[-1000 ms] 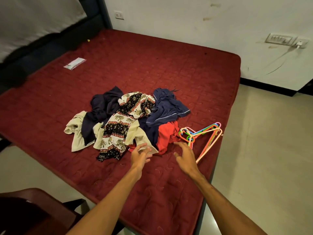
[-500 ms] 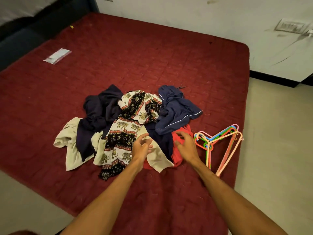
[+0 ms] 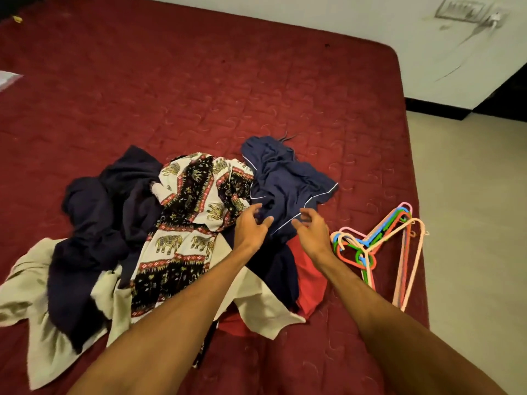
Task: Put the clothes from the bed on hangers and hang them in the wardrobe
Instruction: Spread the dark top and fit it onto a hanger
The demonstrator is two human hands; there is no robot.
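Our hands poised over the navy white-piped garment (image 3: pixel 288 181), on the right of the clothes pile on the red mattress (image 3: pixel 199 81).
Our left hand (image 3: pixel 251 226) and right hand (image 3: pixel 310 229) hover side by side above its near edge, fingers loosely spread, gripping nothing. The cloth looks light, limp and crumpled. We judge a pinch at the piped hem would lift it clear of the elephant-print garment (image 3: pixel 194 212), with the plastic hangers (image 3: pixel 379 243) lying just to the right.

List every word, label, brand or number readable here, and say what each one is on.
No text can be read anywhere in this view.
White packet at the picture's left edge: cut off and blurred, nothing legible.
Wall switch panel: no legible marking.
Elephant-print garment: pattern only, no letters.
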